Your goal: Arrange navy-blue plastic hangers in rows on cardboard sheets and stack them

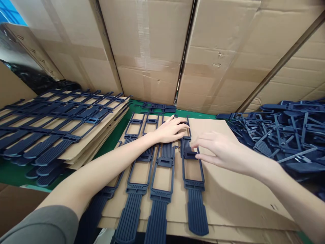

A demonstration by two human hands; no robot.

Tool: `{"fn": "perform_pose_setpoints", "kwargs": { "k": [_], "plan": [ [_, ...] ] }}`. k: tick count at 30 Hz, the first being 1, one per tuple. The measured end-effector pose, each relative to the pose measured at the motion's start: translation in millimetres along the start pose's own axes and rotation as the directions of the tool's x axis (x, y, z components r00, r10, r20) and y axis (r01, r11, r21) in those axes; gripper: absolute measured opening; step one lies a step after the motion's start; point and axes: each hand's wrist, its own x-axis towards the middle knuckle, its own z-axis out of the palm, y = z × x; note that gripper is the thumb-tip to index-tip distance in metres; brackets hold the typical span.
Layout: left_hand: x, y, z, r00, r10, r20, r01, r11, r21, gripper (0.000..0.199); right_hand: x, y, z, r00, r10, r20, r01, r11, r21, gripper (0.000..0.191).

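Dark blue plastic frames with ribbed paddle ends lie in a row on a cardboard sheet point(223, 210). My left hand point(171, 130) rests palm down across the far part of the row, its fingers spread over the frames. At the rightmost frame point(197, 211), my right hand point(215, 147) reaches in from the right, slightly blurred. Its thumb and fingers are apart, at the edge of the slotted crosspiece point(190, 153). Whether they press on it, I cannot tell. To its left lies another frame point(156, 217), ribbed end towards me.
On the left stands a stack of cardboard sheets point(101, 134) with rows of similar frames point(54, 149) on top. A loose heap of blue plastic parts point(284, 135) lies at right. Large cardboard boxes point(149, 51) wall off the back, behind the green table surface point(137, 106).
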Motion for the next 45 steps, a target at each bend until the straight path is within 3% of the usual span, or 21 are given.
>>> {"fn": "perform_pose_setpoints", "kwargs": {
  "k": [4, 8, 14, 21, 25, 27, 29, 33, 35, 36, 39, 41, 45],
  "plan": [
    [1, -1, 1.9, 0.999, 0.005, 0.033, -0.004, 1.000, -0.010, 0.037, -24, 0, 36, 0.989, 0.003, -0.150, -0.007, 1.000, -0.025, 0.025],
    [1, -2, 3.7, 0.999, -0.007, 0.051, 0.008, 0.999, -0.034, 0.044, -30, -11, 49, 0.978, 0.009, -0.207, -0.009, 1.000, 0.000, 0.022],
    [1, -3, 5.5, 0.999, -0.013, 0.034, 0.015, 0.999, -0.041, 0.042, -26, -29, 52, 0.982, 0.036, -0.188, -0.023, 0.997, 0.072, 0.018],
    [1, -2, 8.0, 1.000, -0.016, 0.012, 0.016, 1.000, 0.010, 0.055, -23, -25, 57, 0.970, 0.079, -0.229, -0.066, 0.996, 0.065, 0.019],
    [0, -1, 6.3, 0.999, -0.028, 0.020, 0.028, 1.000, 0.001, 0.056, -19, -20, 45, 0.985, 0.048, -0.164, -0.042, 0.998, 0.043, 0.019],
    [0, 0, 4.8, 0.999, -0.028, 0.028, 0.028, 1.000, -0.003, 0.055, -13, -11, 32, 0.979, 0.066, -0.195, -0.062, 0.998, 0.029, 0.019],
    [0, 1, 3.3, 0.999, -0.030, 0.035, 0.030, 1.000, -0.007, 0.053, -4, 8, 18, 0.942, 0.144, -0.303, -0.140, 0.990, 0.034, 0.020],
    [-1, 1, 1.0, 0.999, -0.015, 0.040, 0.014, 1.000, 0.017, 0.051, 25, 74, 8, 0.811, 0.381, -0.444, -0.346, 0.924, 0.161, 0.025],
    [-1, 0, 0.2, 0.999, 0.001, 0.044, -0.003, 0.999, 0.040, 0.050, 42, 110, 16, 0.752, 0.539, -0.380, -0.443, 0.839, 0.315, 0.029],
    [-1, 0, -0.1, 0.999, 0.006, 0.045, -0.008, 0.999, 0.049, 0.050, 51, 126, 23, 0.677, 0.634, -0.374, -0.498, 0.769, 0.401, 0.030],
    [-1, -1, -0.5, 0.999, 0.012, 0.042, -0.015, 0.997, 0.070, 0.049, 74, 155, 51, 0.567, 0.708, -0.421, -0.560, 0.706, 0.433, 0.031],
    [0, -2, -0.4, 0.999, 0.016, 0.040, -0.019, 0.996, 0.082, 0.048, 83, 162, 69, 0.556, 0.697, -0.454, -0.556, 0.717, 0.420, 0.025],
    [1, -3, 0.2, 0.999, 0.030, 0.043, -0.033, 0.995, 0.093, 0.048, 86, 163, 87, 0.599, 0.640, -0.480, -0.508, 0.768, 0.390, 0.014]
  ]
}}
